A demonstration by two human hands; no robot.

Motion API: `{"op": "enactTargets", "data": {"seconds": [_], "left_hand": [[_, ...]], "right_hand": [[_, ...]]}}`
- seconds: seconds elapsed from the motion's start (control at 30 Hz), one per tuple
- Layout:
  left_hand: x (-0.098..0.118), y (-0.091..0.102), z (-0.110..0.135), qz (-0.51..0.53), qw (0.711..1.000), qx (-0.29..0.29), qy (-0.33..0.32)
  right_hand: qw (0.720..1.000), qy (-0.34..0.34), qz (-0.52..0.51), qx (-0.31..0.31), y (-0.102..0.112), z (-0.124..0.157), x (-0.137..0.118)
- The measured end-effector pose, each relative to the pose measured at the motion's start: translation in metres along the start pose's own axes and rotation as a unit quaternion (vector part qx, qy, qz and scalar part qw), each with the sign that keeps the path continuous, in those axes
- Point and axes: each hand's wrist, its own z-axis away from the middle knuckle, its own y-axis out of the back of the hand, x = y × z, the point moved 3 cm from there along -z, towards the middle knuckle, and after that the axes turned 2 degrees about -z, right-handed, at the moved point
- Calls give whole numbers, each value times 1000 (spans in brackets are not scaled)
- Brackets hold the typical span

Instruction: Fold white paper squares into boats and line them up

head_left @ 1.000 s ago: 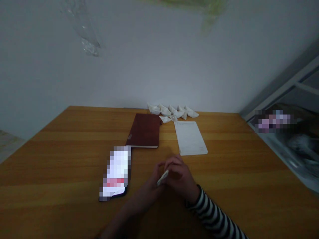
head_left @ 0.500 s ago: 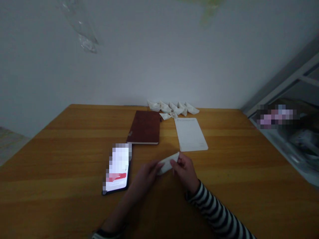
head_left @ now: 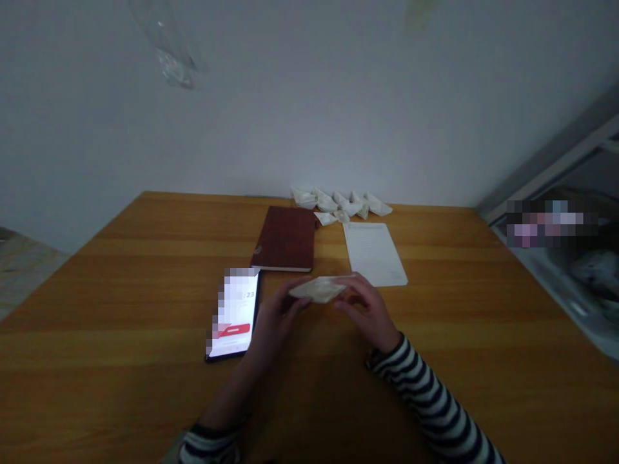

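Between my two hands, above the near middle of the table, is a small folded piece of white paper [head_left: 318,290], wider than it is tall and pointed toward its ends. My left hand [head_left: 276,316] grips its left end between thumb and fingers. At the right end, my right hand [head_left: 368,310] holds it with the fingers behind and the thumb below. The fingers partly hide both ends of the paper. A lit phone [head_left: 235,316] lies just left of my left hand.
A dark red notebook [head_left: 285,238] and a lined sheet of paper [head_left: 374,254] lie beyond my hands on the wooden table [head_left: 120,296]. Several folded white paper boats [head_left: 343,205] sit at the back by the wall. Blurred items [head_left: 549,222] are at far right.
The folded paper has gone from a slanted flat strip to a level, wider pointed shape. My hands have lifted a little, and the right thumb has moved off its face. The view has shifted slightly.
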Motion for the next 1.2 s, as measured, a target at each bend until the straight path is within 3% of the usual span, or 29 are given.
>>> {"op": "enactTargets", "data": {"seconds": [0.13,0.27,0.43,0.57,0.63,0.73,0.83,0.93,1.0,1.07,1.2], "left_hand": [[0,-6,1,100,994,-32,18],[3,-6,-1,139,989,-44,8],[1,2,-3,83,997,4,-6],[4,3,-2,-35,997,-49,-53],[5,6,-2,-84,993,-39,-72],[3,11,-3,-108,992,5,-68],[-3,10,-5,-89,995,4,-41],[-8,5,-5,-25,999,-2,-29],[-11,2,-5,-5,1000,9,-26],[-12,1,-4,-17,999,22,-20],[-10,2,-3,-35,999,32,-13]], "right_hand": [[998,33,59,15,2,0,3],[995,10,84,48,2,1,8],[998,-36,48,2,-1,3,12],[997,-50,48,-22,-1,3,13],[998,-50,44,-22,-2,3,13],[997,-65,6,-35,-8,5,14],[997,-63,21,-37,-8,6,15],[995,-46,90,-5,19,-6,17],[980,-40,189,49,57,-24,19],[916,-46,382,115,105,-51,20],[846,-75,492,189,189,-115,26]]}}
